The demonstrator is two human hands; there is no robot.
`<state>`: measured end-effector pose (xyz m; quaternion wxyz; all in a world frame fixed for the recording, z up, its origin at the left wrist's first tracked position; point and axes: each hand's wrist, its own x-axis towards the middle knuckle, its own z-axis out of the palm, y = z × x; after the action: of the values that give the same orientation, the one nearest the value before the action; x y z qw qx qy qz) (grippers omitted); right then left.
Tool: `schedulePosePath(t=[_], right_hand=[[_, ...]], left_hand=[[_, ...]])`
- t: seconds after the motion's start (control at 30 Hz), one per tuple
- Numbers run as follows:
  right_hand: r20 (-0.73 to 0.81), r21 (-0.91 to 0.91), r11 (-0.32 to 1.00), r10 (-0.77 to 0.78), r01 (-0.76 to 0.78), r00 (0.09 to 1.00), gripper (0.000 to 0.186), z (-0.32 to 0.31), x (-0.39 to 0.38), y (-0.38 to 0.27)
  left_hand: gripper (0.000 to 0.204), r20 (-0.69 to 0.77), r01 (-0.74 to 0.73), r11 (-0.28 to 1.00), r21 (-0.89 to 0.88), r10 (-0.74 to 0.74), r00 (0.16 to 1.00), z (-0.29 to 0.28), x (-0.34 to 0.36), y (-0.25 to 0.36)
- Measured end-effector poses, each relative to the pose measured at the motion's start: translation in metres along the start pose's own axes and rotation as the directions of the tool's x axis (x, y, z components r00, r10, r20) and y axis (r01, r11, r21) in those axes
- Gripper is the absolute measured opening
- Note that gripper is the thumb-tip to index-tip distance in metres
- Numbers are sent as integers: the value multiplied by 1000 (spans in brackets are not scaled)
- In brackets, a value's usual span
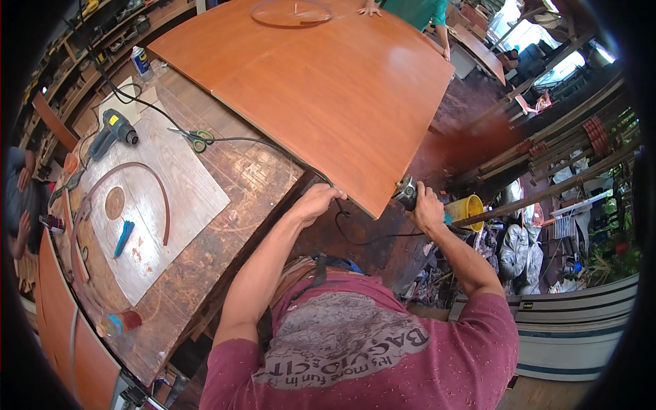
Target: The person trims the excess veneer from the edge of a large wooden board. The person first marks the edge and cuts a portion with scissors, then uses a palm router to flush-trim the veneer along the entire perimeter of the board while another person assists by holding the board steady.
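A large orange-brown wooden panel [321, 89] lies across the workbench, its near corner jutting out towards me. My left hand [316, 203] grips the panel's near edge, left of that corner, beside a black power cord [273, 145]. In my right hand [428, 208] is an angle grinder [407, 194], black at the head with some teal showing behind. Its head meets the panel's right edge close to the corner. My palm and fingers hide much of its body, and the disc cannot be made out. Reddish dust [471, 147] blurs the air beyond it.
A co-worker in green [413, 10] rests hands on the panel's far side. On the bench [273, 179] lie a heat gun [117, 130], green-handled scissors [199, 141], a blue cutter [124, 238], a curved edging strip [165, 198] and a jar [119, 323]. A yellow bucket [466, 210] stands right.
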<state>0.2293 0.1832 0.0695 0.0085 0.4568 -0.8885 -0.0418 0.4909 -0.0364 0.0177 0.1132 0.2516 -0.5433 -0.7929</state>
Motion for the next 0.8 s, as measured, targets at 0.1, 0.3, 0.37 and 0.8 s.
schedulePosePath(t=[0.1,0.3,0.37,0.8], right_hand=[[-7,-8,1000,-26,26,1000,95,1,-12,-5],[37,0,1000,-3,3,999,96,-5,-33,-24],[49,-16,1000,-15,16,999,96,-6,-41,-28],[76,-28,1000,-3,5,997,95,-10,-77,-55]], left_hand=[[20,23,0,1000,-15,0,1000,-1,-1,3],[18,54,-5,999,-50,7,999,-3,-2,7],[17,79,12,999,-39,-9,997,-3,-2,11],[21,107,47,989,-140,-32,994,-10,5,4]])
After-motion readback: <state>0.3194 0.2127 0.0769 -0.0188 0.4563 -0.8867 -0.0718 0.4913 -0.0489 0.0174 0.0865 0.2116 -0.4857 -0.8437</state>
